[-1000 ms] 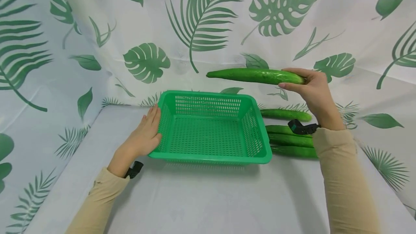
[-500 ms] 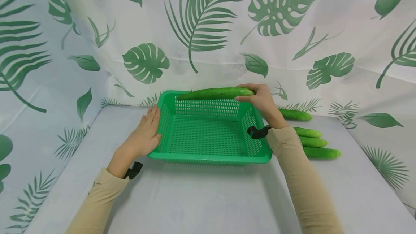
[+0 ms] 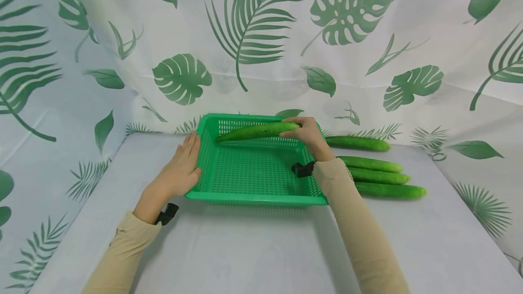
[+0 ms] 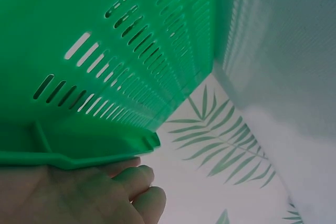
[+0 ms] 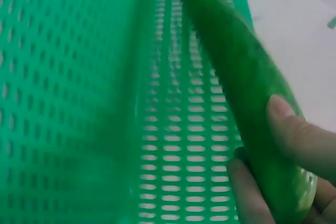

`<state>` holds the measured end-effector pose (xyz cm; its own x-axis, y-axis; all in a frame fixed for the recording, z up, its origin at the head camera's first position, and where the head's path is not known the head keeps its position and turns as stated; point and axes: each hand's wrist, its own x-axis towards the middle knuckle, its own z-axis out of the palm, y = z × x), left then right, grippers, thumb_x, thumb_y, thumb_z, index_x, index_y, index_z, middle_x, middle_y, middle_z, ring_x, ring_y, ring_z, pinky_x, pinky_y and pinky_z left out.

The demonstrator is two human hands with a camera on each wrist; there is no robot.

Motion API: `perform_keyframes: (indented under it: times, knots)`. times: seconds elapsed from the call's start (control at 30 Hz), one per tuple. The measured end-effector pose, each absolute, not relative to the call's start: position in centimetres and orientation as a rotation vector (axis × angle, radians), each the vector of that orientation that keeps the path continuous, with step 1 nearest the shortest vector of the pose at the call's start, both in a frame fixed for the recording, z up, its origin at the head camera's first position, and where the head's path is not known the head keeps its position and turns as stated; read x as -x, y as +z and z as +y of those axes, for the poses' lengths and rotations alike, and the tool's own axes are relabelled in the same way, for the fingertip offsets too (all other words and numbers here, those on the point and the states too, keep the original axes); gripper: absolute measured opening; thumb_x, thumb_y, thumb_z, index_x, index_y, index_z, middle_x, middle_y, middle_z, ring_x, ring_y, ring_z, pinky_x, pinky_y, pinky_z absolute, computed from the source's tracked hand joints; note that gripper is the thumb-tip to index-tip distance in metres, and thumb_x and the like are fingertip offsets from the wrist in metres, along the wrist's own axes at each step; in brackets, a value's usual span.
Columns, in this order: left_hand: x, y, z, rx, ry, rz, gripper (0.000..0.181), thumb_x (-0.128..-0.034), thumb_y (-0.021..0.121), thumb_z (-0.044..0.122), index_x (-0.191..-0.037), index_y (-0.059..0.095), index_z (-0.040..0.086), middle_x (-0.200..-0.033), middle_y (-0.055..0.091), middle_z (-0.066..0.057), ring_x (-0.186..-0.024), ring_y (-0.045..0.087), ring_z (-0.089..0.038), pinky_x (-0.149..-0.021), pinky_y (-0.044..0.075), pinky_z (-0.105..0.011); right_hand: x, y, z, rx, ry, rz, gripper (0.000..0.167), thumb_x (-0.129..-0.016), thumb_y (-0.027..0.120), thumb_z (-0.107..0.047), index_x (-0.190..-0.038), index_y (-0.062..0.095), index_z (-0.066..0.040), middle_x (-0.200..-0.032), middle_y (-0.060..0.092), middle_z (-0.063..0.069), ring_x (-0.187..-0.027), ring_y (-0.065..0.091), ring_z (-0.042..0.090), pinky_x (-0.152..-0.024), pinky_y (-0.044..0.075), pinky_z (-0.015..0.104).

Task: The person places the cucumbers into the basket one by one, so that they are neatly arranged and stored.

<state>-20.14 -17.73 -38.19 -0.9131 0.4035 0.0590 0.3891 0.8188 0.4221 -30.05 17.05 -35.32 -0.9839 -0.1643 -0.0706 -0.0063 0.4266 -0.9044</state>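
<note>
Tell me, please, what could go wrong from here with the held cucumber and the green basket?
The right grip holds the cucumber near one end only, so its long free end may dip or knock the basket. The left grip lies against just one side, so a bump might shift the basket. In the head view, the right sleeve overlaps the other cucumbers and could nudge them.

You are working somewhere draped like a booth: leaf-printed sheets (image 3: 269,80) are hanging around a white tabletop (image 3: 253,253), hiding the wider room.
</note>
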Motion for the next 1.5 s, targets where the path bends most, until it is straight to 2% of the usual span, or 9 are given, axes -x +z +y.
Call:
perform_keyframes:
  times: [0.27, 0.53, 0.73, 0.8, 0.97, 1.1, 1.37, 1.5]
  knots:
    - [20.2, -38.1, -17.5, -0.651, 0.680, 2.968, 0.074, -0.0938, 0.036, 0.009, -0.154, -0.003, -0.010, -0.162, -0.010, -0.026, -0.150, -0.010, -0.036, -0.119, 0.003, -0.056, 30.2, -36.6, 16.7, 0.082, -1.370, 2.601, 0.053, -0.090, 0.071, -0.004, -0.141, 0.055, -0.003, -0.154, 0.038, 0.018, -0.143, 0.031, 0.037, -0.108, 0.038, 0.053]
    - [20.4, -38.3, -17.7, -0.631, 0.658, 2.964, 0.074, -0.0945, 0.035, 0.011, -0.154, -0.005, -0.009, -0.162, -0.012, -0.024, -0.149, -0.013, -0.034, -0.120, 0.002, -0.055, 30.3, -37.0, 16.0, -0.001, -0.936, 2.635, 0.057, -0.093, 0.068, -0.007, -0.144, 0.046, 0.003, -0.150, 0.037, 0.027, -0.131, 0.043, 0.045, -0.102, 0.043, 0.055]
    - [20.3, -38.1, -17.7, -0.643, 0.661, 2.968, 0.074, -0.0945, 0.035, 0.009, -0.154, -0.004, -0.010, -0.162, -0.011, -0.025, -0.149, -0.011, -0.036, -0.119, 0.002, -0.056, 30.1, -36.8, 16.1, -0.007, -0.884, 2.633, 0.054, -0.094, 0.066, -0.009, -0.142, 0.047, 0.004, -0.143, 0.044, 0.027, -0.123, 0.051, 0.042, -0.098, 0.047, 0.052]
    - [20.2, -38.0, -17.7, -0.644, 0.660, 2.966, 0.073, -0.0949, 0.035, 0.009, -0.154, -0.004, -0.010, -0.162, -0.012, -0.025, -0.149, -0.011, -0.037, -0.119, 0.003, -0.057, 30.1, -36.5, 16.2, 0.004, -0.921, 2.616, 0.053, -0.096, 0.063, -0.009, -0.144, 0.046, 0.004, -0.147, 0.041, 0.027, -0.122, 0.051, 0.042, -0.097, 0.047, 0.052]
    - [20.3, -38.2, -17.8, -0.638, 0.652, 2.968, 0.074, -0.0951, 0.036, 0.010, -0.154, -0.004, -0.010, -0.162, -0.014, -0.023, -0.149, -0.012, -0.036, -0.119, 0.002, -0.055, 29.6, -34.4, 16.7, 0.105, -1.057, 2.569, 0.049, -0.103, 0.049, -0.010, -0.149, 0.038, 0.003, -0.154, 0.029, 0.028, -0.131, 0.043, 0.044, -0.103, 0.042, 0.055]
    - [20.3, -38.3, -17.7, -0.628, 0.652, 2.963, 0.075, -0.0949, 0.036, 0.011, -0.154, -0.005, -0.009, -0.162, -0.015, -0.021, -0.149, -0.013, -0.035, -0.120, 0.001, -0.054, 28.5, -31.6, 17.5, 0.195, -1.138, 2.537, 0.050, -0.107, 0.041, -0.017, -0.152, 0.031, 0.003, -0.154, 0.026, 0.029, -0.136, 0.037, 0.046, -0.107, 0.038, 0.055]
    - [20.3, -38.0, -17.6, -0.634, 0.677, 2.961, 0.073, -0.0950, 0.035, 0.009, -0.154, -0.004, -0.009, -0.162, -0.013, -0.023, -0.149, -0.012, -0.036, -0.119, 0.002, -0.056, 25.4, -26.7, 20.1, 0.310, -1.195, 2.723, 0.058, -0.104, 0.049, -0.033, -0.152, 0.034, -0.005, -0.156, 0.026, 0.025, -0.142, 0.030, 0.043, -0.110, 0.032, 0.059]
    - [20.3, -38.1, -17.6, -0.625, 0.665, 2.959, 0.073, -0.0954, 0.034, 0.010, -0.154, -0.005, -0.009, -0.162, -0.014, -0.023, -0.149, -0.012, -0.036, -0.119, 0.001, -0.055, 23.8, -25.4, 22.0, 0.369, -1.290, 2.844, 0.058, -0.102, 0.054, -0.033, -0.150, 0.039, -0.006, -0.155, 0.033, 0.021, -0.140, 0.036, 0.040, -0.108, 0.036, 0.059]
